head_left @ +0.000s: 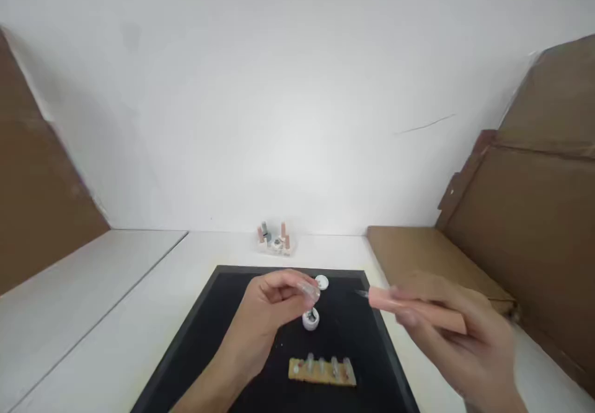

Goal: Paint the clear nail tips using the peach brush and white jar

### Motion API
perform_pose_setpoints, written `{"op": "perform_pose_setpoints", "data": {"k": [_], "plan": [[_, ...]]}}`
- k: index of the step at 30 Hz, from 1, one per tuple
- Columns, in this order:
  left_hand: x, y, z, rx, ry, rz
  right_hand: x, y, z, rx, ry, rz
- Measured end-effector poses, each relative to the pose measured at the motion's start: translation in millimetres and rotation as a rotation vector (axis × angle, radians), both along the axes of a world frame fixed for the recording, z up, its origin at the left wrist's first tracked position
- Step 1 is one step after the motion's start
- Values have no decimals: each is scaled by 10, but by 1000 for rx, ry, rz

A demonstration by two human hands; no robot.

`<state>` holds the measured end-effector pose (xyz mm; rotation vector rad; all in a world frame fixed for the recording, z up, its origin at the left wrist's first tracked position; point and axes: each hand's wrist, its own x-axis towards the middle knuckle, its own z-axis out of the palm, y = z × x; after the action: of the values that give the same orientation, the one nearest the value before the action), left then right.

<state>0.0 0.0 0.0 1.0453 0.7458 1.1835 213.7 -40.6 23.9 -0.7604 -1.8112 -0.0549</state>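
Observation:
My left hand (267, 314) is closed in a pinch, thumb and fingertips on a clear false nail (308, 289). On the right, my right hand (465, 332), slightly blurred, grips a peach pen-shaped tool (418, 311); its thin pointed tip faces left toward the nail, apart from it. Just below my left fingertips stands a small open white jar (311, 321) with something dark and silvery in it. Its likely lid, a white round cap (321, 283), lies behind. Nearer me, a yellowish strip (320, 377) carries several upright clear nail tips.
A black mat or tray (223, 314) lies under these things on the white table (106, 301). At the wall stands a clear holder (275, 250) with several pink-capped and grey-capped bottles. Cardboard (534, 227) rises on the right, and another cardboard panel (41, 196) on the left.

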Motion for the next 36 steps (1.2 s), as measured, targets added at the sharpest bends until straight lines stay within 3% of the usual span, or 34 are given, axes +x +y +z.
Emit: {"op": "perform_pose_setpoints", "data": {"k": [7, 14, 24, 31, 36], "plan": [[6, -7, 7, 101, -4, 7, -43, -9, 2, 7, 20, 40], [32, 29, 34, 210, -24, -35, -262, 43, 107, 43, -5, 209], [64, -49, 59, 196, -48, -52, -250, 34, 74, 59, -58, 145], [16, -40, 24, 174, -22, -50, -158, 48, -26, 61, -4, 27], [53, -13, 40, 195, -32, -15, -207, 32, 22, 66, 2, 173]]}}
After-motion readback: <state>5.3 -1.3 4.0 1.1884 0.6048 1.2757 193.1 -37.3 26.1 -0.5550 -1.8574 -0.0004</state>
